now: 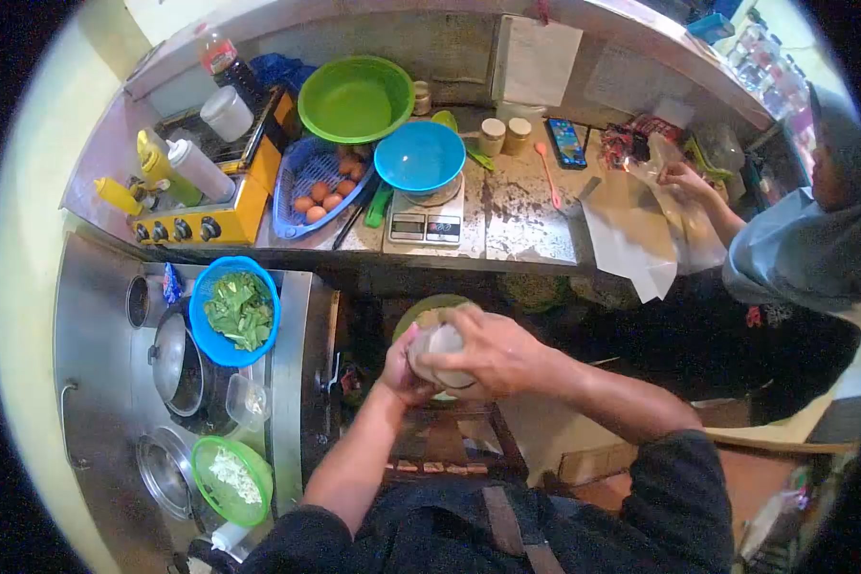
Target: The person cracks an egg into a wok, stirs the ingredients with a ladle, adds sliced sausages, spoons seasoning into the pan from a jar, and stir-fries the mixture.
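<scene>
Both my hands are wrapped round a pale, rounded container (442,346) in front of my body. My left hand (404,368) supports it from the left and below. My right hand (488,352) grips it from the right and above, its fingers bent over the top. What the container holds cannot be made out. Just behind and beneath my hands, a greenish bowl (411,316) shows in part, with something yellowish in it.
A counter holds a scale (425,228) under a blue bowl (419,156), a basket (295,189) of eggs and a phone (566,143). Greens fill a blue basket (198,311) on the left, near pots. At right a person (784,249) handles brown paper (631,215).
</scene>
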Available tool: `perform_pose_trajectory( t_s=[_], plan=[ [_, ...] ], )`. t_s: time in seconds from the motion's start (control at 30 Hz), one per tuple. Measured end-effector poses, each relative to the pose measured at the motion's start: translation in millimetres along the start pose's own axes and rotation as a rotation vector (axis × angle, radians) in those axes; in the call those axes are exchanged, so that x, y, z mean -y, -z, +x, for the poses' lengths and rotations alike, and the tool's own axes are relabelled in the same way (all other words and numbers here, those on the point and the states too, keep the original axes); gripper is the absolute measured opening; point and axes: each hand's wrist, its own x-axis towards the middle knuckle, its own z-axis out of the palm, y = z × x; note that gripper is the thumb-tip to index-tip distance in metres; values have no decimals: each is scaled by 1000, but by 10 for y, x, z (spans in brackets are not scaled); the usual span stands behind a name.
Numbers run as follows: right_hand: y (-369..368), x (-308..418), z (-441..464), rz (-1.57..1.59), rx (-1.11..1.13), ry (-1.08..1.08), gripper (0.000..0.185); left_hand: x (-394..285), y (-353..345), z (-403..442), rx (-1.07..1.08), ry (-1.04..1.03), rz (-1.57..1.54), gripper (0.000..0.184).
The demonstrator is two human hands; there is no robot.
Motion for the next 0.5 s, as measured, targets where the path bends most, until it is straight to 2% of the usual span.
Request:
perform_pose_trajectory(
  t_s=[0.1,0.13,0.2,0.23,0.33,0.37,0.4,0.43,0.47,0.5],
  plan=[
    [-289,49,-100,-268,52,192,48,-128,459,151,2,211,162,58],
    [-303,66,-132,-233,105,179,45,-151,586,210,-3,280,162,57],
    [-372,34,-170,-213,75,211,42,-205,780,324,-9,405,160,55],
    [-388,-1,-174,-202,62,230,41,-201,851,343,-44,393,182,56],
    [-240,-13,-196,93,43,-67,56,-199,815,303,-159,318,193,60],
    [-136,-81,-179,176,-55,-190,62,-193,719,239,-205,265,160,61],
    [-12,-214,-155,256,-155,-311,68,-161,540,195,-355,156,56,63],
    [-17,-441,-196,358,-327,-417,76,-184,588,163,-209,161,-41,62],
    [-81,-682,-231,231,-548,-560,77,-220,677,81,-61,162,-138,61],
    [-126,-991,-214,291,-664,-647,78,-220,753,20,88,163,-233,60]
  ],
)
